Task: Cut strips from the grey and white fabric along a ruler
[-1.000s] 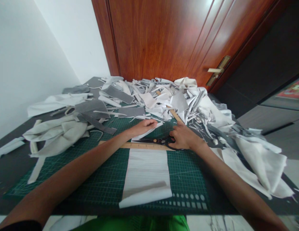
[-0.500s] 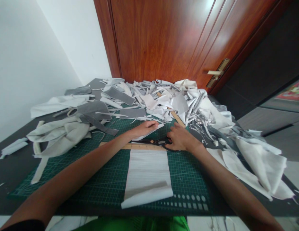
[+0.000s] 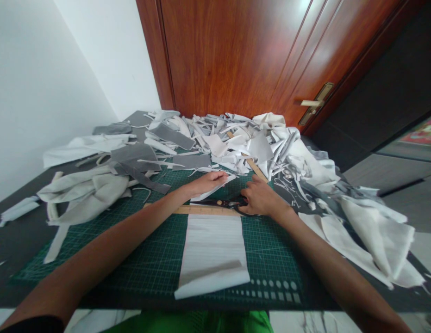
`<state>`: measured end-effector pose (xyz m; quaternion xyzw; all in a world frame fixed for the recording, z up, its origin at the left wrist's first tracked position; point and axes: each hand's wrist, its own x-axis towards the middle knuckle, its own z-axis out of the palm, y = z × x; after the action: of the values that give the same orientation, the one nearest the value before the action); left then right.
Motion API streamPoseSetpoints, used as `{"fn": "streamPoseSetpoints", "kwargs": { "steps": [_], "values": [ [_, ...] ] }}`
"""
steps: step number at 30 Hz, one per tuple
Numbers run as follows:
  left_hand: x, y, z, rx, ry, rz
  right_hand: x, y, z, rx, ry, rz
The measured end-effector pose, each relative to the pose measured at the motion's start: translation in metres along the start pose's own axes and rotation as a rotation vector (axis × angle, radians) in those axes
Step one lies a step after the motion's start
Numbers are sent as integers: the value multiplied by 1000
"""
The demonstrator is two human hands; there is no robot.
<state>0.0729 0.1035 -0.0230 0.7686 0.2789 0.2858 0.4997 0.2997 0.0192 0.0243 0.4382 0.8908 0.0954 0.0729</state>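
left hand [image 3: 210, 182]: fingers curled closed, pinching white strip [image 3: 209, 193]
right hand [image 3: 259, 197]: fingers wrapped round handles of scissors [image 3: 222, 203]
scissors: along wooden ruler [image 3: 187, 210], pointing left
white fabric [image 3: 213, 243]: near side, on green mat [image 3: 142, 259]

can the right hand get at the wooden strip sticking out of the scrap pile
Likely yes: the wooden strip has a bare near end close to the right hand, though that hand holds the scissors.

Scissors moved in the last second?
Yes, slightly: the black scissors have shifted left in the picture, along the wooden ruler, judged against the green cutting mat.
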Motion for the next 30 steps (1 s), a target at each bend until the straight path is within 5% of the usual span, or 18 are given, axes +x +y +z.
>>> {"fn": "streamPoseSetpoints", "kwargs": {
  "steps": [30],
  "values": [
    [10,-24,-10,-611,169,-135,1,3,-1,-73,70,-16]
  ]
}}
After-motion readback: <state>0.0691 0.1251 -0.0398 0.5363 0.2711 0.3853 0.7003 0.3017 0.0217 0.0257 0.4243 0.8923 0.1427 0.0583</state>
